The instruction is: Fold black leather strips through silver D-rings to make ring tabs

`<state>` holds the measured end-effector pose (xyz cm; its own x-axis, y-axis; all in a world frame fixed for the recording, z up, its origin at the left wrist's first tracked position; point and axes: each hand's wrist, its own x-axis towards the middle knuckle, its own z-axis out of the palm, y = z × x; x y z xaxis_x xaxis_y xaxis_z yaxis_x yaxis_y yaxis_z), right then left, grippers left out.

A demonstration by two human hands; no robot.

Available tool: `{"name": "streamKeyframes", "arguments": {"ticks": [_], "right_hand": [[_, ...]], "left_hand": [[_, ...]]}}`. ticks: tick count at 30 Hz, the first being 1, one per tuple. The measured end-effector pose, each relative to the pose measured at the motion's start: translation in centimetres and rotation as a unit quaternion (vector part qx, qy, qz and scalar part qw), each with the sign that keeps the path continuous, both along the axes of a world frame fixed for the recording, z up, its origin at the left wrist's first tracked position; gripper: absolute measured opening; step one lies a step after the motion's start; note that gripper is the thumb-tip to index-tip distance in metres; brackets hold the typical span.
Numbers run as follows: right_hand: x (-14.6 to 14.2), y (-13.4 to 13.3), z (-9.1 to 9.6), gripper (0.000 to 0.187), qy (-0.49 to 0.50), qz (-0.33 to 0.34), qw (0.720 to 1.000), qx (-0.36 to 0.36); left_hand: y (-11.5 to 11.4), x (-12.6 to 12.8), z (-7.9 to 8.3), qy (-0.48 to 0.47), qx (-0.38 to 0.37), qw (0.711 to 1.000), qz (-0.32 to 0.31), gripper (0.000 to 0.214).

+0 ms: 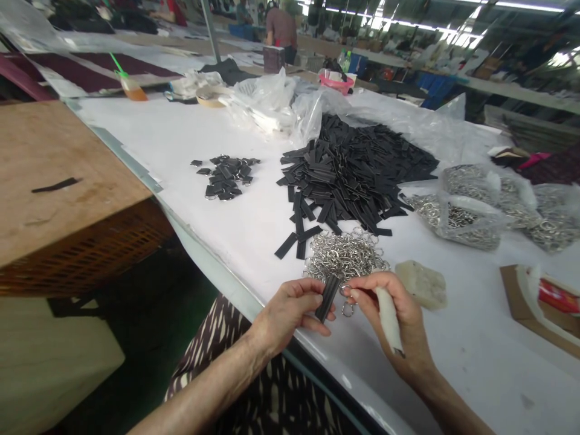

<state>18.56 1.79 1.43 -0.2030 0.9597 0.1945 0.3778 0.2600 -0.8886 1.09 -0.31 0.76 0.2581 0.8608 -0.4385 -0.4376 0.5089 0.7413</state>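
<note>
Between the thumb and fingers of my left hand (290, 305) is a short black strip (328, 297), held tilted over the table's near edge. My right hand (403, 317) is close beside it, pinching a metal ring (346, 290) by the strip. A white-wrapped stick-like tool (388, 317) with a dark tip also rests in my right hand; its kind cannot be told. Just beyond the fingers lies a heap of silvery rings (347, 254). Behind that spreads a large pile of black strips (357, 169). Further left sits a small group of folded black pieces with rings (226, 176).
A pale waxy block (420, 284) and a cardboard box (521, 302) stand at the right. Clear bags of rings (471, 211) lie behind them. Crumpled plastic (272, 103) and a drink cup (132, 89) are farther back. A wooden board (54, 145) adjoins at left. People work beyond.
</note>
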Motion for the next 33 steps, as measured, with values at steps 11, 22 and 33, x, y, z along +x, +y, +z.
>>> {"name": "streamKeyframes", "arguments": {"ticks": [11,22,33], "right_hand": [[-0.2,-0.7,-1.2,0.017,-0.018,0.055,0.998,0.031],[0.4,-0.6,0.1,0.019,-0.055,0.01,0.996,0.063],[0.0,-0.5,-0.4,0.016,-0.099,0.008,0.992,0.08]], "left_hand": [[-0.5,1.4,0.7,0.032,0.045,0.998,-0.032,0.033],[-0.3,1.0,0.0,-0.046,-0.039,0.998,-0.024,0.019],[-0.7,1.8,0.0,0.026,-0.003,0.998,-0.055,0.02]]}}
